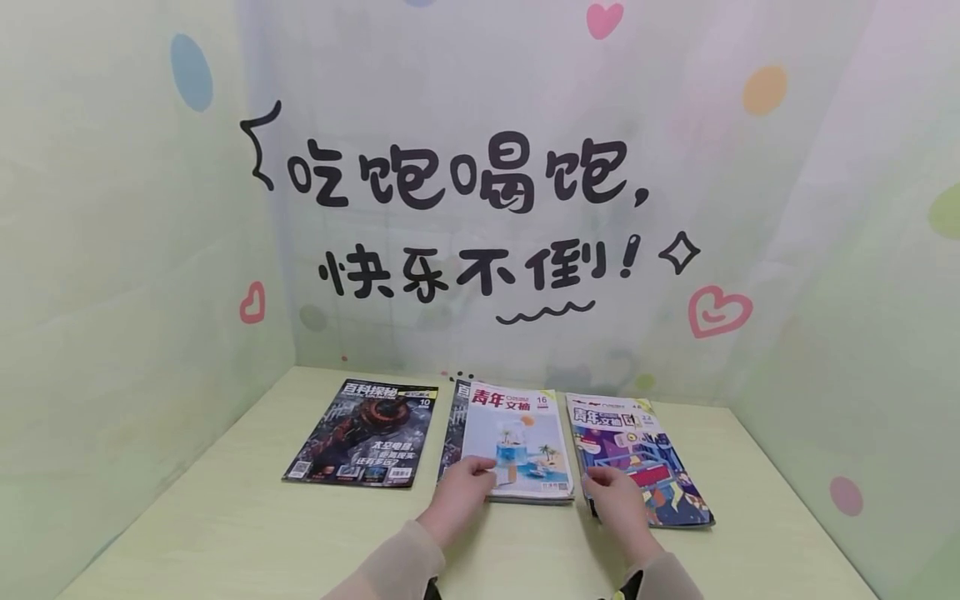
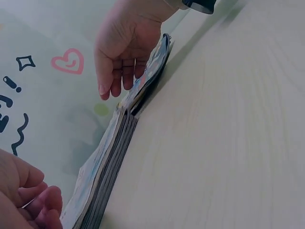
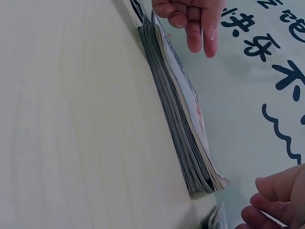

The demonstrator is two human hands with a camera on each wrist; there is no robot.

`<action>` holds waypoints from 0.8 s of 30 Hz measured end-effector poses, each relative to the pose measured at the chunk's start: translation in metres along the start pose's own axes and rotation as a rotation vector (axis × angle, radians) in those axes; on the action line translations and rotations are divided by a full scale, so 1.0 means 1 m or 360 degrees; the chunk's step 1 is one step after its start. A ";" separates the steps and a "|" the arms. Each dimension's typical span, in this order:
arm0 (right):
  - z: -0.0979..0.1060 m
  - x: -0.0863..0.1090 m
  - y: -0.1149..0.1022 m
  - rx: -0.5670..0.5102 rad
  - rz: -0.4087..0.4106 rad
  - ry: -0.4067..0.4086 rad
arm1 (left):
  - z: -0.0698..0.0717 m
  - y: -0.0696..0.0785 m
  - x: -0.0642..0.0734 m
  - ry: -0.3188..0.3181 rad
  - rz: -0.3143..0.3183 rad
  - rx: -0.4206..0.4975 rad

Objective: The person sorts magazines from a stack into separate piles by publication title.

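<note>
A stack of magazines (image 1: 517, 433) with a pale beach-scene cover lies in the middle of the table; its thick layered edge (image 3: 174, 114) shows in the right wrist view. My left hand (image 1: 461, 492) hovers at its lower left corner with fingers relaxed, nothing gripped. To the right lies a lower pile of magazines (image 1: 645, 467) with a purple cover on top. By that pile's left edge is my right hand (image 1: 618, 504), its fingers (image 2: 116, 83) hanging nearly straight in the left wrist view. Whether either hand touches paper is unclear.
A dark-covered magazine (image 1: 367, 433) lies apart at the left of the pale wooden table (image 1: 247, 533). Another dark magazine (image 1: 453, 417) sticks out at the middle stack's left side. A printed fabric wall (image 1: 480, 100) with lettering encloses the table at the back and sides.
</note>
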State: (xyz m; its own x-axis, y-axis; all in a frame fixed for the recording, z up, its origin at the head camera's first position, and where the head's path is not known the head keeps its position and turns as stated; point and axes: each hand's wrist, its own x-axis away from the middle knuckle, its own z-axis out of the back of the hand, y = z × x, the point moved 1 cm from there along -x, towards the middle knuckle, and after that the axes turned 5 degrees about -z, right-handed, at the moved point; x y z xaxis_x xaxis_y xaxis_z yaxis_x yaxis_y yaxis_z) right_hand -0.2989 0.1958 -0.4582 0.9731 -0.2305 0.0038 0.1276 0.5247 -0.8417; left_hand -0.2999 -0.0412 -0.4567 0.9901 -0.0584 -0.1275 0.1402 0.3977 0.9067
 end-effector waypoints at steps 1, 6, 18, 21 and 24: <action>-0.003 0.000 -0.001 -0.0005 0.0011 0.0005 | 0.004 -0.002 0.000 0.0050 -0.0006 -0.0048; -0.020 -0.001 -0.002 -0.0036 -0.0012 0.0019 | 0.017 -0.016 0.002 0.0321 -0.0047 -0.0268; -0.041 0.000 0.001 0.0242 -0.0030 0.0222 | 0.014 -0.039 0.005 0.0472 -0.0011 -0.0453; -0.042 0.001 0.001 0.0281 -0.0037 0.0237 | 0.014 -0.040 0.005 0.0452 0.0003 -0.0464; -0.042 0.002 0.002 0.0293 -0.0044 0.0231 | 0.013 -0.041 0.006 0.0449 0.0005 -0.0474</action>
State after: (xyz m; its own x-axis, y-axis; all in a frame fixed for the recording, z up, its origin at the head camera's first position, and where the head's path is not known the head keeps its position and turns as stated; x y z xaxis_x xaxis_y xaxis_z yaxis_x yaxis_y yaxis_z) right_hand -0.3049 0.1618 -0.4827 0.9325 -0.3554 -0.0636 0.1996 0.6542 -0.7295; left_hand -0.3002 -0.0699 -0.4892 0.9465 0.1799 -0.2678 0.0910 0.6475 0.7566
